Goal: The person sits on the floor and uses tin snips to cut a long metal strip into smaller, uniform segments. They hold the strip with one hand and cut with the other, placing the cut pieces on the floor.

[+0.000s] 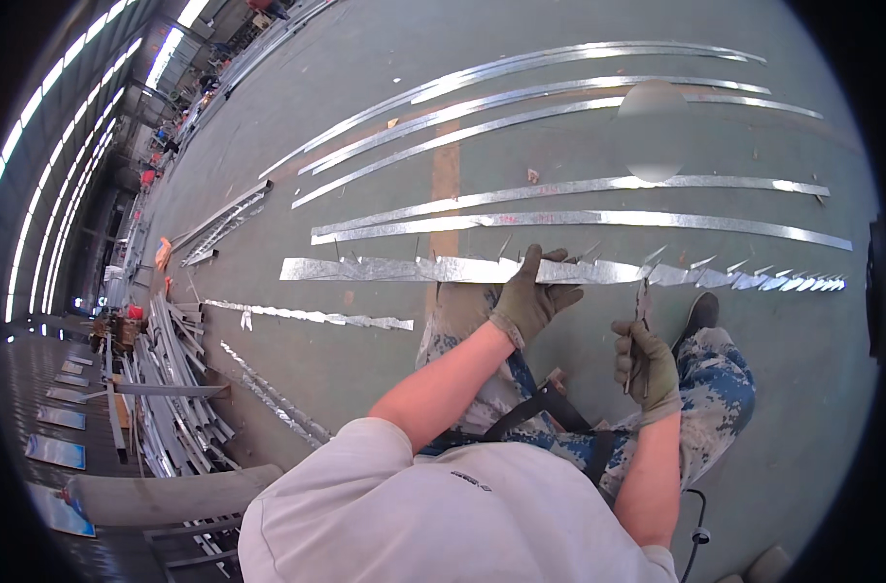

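Note:
A long shiny metal strip [384, 269] lies crosswise in front of me. Pointed tabs stick up along its edge, and its right part is bent into a close row of slanted teeth. My gloved left hand [532, 299] grips the strip near its middle, the fingers reaching over it. In my gloved right hand [647, 364] is a pair of pliers [642, 309], held upright by the handles. Their jaws meet the strip's near edge beside one of the tabs. Whether the jaws are closed on the metal is too small to tell.
Several flat metal strips [579, 220] lie on the green floor beyond. A narrower toothed strip [316, 317] lies to the left. Further left are piled metal profiles [171, 379], a dark rail [224, 216] and a grey cylinder [175, 496]. My camouflage-clad knees flank the work.

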A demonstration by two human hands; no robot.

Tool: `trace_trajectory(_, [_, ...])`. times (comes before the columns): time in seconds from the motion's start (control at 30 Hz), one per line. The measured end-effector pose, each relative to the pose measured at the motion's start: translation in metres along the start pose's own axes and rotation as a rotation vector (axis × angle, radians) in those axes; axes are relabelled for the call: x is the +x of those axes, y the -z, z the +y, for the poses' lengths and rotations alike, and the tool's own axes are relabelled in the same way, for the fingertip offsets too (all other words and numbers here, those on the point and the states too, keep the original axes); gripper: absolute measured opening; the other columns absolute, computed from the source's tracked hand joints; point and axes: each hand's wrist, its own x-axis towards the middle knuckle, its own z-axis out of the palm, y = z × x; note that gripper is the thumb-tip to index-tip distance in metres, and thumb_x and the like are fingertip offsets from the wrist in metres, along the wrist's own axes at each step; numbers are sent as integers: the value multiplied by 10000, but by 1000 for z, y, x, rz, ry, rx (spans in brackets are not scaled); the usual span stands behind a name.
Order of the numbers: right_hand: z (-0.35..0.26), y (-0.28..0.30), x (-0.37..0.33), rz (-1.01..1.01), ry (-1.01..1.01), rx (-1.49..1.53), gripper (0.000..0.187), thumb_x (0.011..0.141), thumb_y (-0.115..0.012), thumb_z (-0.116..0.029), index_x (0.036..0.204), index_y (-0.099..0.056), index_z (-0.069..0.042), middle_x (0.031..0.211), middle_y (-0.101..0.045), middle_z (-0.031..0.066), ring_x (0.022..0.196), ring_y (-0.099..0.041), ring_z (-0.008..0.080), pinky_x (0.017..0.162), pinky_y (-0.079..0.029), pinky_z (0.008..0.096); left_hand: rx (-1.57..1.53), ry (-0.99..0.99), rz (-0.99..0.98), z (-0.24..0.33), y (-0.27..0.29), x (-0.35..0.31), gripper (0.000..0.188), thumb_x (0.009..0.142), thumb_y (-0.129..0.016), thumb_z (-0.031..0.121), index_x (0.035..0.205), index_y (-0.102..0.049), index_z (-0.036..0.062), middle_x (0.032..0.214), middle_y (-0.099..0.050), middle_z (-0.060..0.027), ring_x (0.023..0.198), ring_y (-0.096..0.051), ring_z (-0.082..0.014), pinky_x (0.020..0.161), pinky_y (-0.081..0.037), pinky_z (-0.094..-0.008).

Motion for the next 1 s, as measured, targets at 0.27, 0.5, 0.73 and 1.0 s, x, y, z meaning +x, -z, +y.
trace_trajectory(0.27, [15,-18,-4,140,-14,-158,444,1040,-577,-359,1337,-603,-29,1082,-678,95,922,-675,206,783,-582,365,-54,25,84,-17,19,22,517,1075,-416,516,1288,-584,75,1290,-655,-139,1182,-664,-336,957,-589,-553])
trace_trajectory(0.5, [50,-54,-15,301,-113,-457,358,1030,-623,-321,1262,-627,-48,934,-698,80,760,-681,189,649,-570,341,35,-78,-28,-18,15,13,568,1051,-499,504,1346,-527,20,1363,-591,-247,1174,-656,-386,990,-573,-547])
trace_trajectory(0.73, [66,-71,12,405,-87,-583,302,1033,-618,-331,1137,-630,-48,898,-686,72,666,-637,159,585,-524,335,-8,-68,3,-18,8,13,539,1076,-452,475,1326,-543,6,1344,-597,-252,1170,-655,-378,993,-580,-541])
trace_trajectory(1.0, [59,-69,21,449,-100,-697,349,1032,-628,-328,1222,-626,-36,958,-720,95,718,-677,169,635,-570,329,-46,-70,40,-19,6,15,536,1080,-450,460,1311,-544,-15,1326,-601,-265,1188,-645,-393,994,-583,-548])
